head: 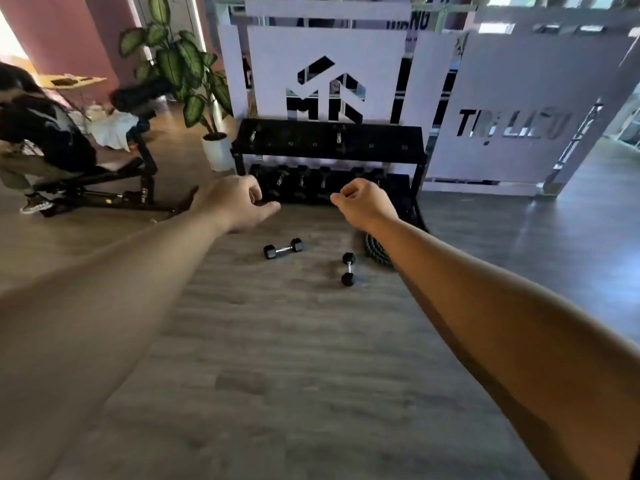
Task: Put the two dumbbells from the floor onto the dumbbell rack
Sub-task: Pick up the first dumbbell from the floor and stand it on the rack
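Both bare arms are reaching out over the wood floor [311, 375], nothing in either grasp. Two small black dumbbells are lying ahead on the boards: the left dumbbell [283, 248] almost crosswise, the right dumbbell [348, 269] pointing away, a coiled rope [377, 251] just beside it. The left hand [239, 202] is hanging loosely open, fingers curled; the right hand [367, 202] is curling into an empty, loose fist. Beyond them the dumbbell rack [329, 157] is standing, weights on both shelves.
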Motion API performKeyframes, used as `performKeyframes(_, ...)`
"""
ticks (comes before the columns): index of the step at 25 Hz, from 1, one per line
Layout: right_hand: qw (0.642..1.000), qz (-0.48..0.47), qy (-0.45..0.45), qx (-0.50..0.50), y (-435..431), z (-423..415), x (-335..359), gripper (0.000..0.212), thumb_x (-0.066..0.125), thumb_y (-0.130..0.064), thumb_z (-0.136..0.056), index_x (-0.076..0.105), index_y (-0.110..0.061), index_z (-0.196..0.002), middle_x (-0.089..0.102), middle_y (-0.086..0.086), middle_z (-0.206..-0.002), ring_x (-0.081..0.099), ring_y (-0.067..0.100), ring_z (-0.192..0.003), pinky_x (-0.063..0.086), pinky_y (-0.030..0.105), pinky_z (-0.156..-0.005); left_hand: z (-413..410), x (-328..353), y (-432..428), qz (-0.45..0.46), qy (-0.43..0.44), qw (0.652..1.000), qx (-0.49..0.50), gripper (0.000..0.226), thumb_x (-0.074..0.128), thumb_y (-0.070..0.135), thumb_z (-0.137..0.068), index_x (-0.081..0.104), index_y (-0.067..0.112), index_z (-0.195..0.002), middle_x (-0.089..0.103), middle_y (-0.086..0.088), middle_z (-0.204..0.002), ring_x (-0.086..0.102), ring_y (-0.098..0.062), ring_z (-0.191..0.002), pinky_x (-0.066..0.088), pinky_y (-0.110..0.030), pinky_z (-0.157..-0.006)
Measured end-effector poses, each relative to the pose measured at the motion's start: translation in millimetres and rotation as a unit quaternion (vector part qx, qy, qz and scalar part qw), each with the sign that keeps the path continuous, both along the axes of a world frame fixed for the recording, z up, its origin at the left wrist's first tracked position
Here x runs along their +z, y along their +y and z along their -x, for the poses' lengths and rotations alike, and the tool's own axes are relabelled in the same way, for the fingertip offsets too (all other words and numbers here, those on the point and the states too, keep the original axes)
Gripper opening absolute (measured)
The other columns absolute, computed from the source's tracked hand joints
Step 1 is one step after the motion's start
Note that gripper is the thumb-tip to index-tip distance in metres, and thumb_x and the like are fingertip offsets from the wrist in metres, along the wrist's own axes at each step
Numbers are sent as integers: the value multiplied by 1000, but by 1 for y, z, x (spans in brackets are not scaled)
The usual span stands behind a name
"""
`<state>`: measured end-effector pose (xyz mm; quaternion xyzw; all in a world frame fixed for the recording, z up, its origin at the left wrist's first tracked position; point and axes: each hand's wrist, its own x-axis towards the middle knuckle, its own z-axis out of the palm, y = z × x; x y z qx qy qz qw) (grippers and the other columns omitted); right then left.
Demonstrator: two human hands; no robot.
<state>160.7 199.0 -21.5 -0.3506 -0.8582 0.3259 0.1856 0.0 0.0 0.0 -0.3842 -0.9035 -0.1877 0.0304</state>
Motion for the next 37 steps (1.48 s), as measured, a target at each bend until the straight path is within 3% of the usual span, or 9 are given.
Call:
performKeyframes(3, 998, -13, -61, 24, 9, 11, -41, 43, 62, -50, -89, 65, -25, -124, 72, -3, -113, 67, 23, -104, 56, 40, -89, 2, -38, 12, 80, 38, 996, 14, 48, 58, 77, -82, 62, 31, -97, 61, 7, -100, 54, -19, -90, 44, -38, -76)
performKeyframes(6, 994, -6, -101, 39, 14, 41, -80, 42, 62, -45, -89, 64, -26, -126, 70, 2, -123, 65, 27, -113, 54, 39, -90, 25, -78, 26, 99, 42, 994, 14, 50, 58, 77, -81, 62, 30, -98, 65, 5, -103, 59, -21, -93, 42, -36, -74)
performKeyframes(9, 990, -6, -131, 46, 29, 97, -101, 41, 62, -47, -91, 62, -26, -125, 70, 2, -120, 64, 26, -102, 52, 36, -80, 80, -101, 45, 124, 49, 991, -4, 52, 57, 77, -82, 62, 30, -102, 66, 3, -107, 62, -25, -99, 40, -36, -73)
performKeyframes(12, 991, 1, -130, 26, 43, 158, -111, 40, 61, -48, -90, 62, -25, -123, 70, 0, -111, 62, 22, -89, 49, 33, -72, 145, -112, 71, 122, -5, 993, -11, 56, 53, 83, -75, 60, 32, -96, 64, 6, -103, 61, -23, -97, 49, -37, -78)
performKeyframes(16, 990, 40, -137, 1, 56, 238, -121, 37, 60, -45, -89, 61, -26, -120, 68, -9, -92, 64, 14, -77, 57, 36, -74, 227, -122, 92, 98, -72, 992, -19, 56, 53, 84, -68, 60, 33, -91, 63, 9, -96, 61, -21, -91, 55, -41, -84)
performKeyframes(25, 986, 40, -163, 9, 150, 402, -141, 36, 60, -41, -87, 59, -28, -121, 69, -6, -107, 67, 21, -89, 58, 37, -81, 388, -149, 194, 136, -73, 987, -47, 51, 60, 80, -77, 59, 34, -100, 61, 13, -100, 60, -17, -92, 54, -38, -82)
performKeyframes(37, 976, 51, -195, 85, 346, 640, -192, 36, 57, -40, -92, 60, -28, -126, 70, 0, -120, 65, 26, -105, 57, 43, -89, 609, -181, 382, 160, -74, 984, -28, 56, 50, 83, -77, 58, 34, -104, 62, 13, -99, 61, -16, -87, 56, -38, -76)
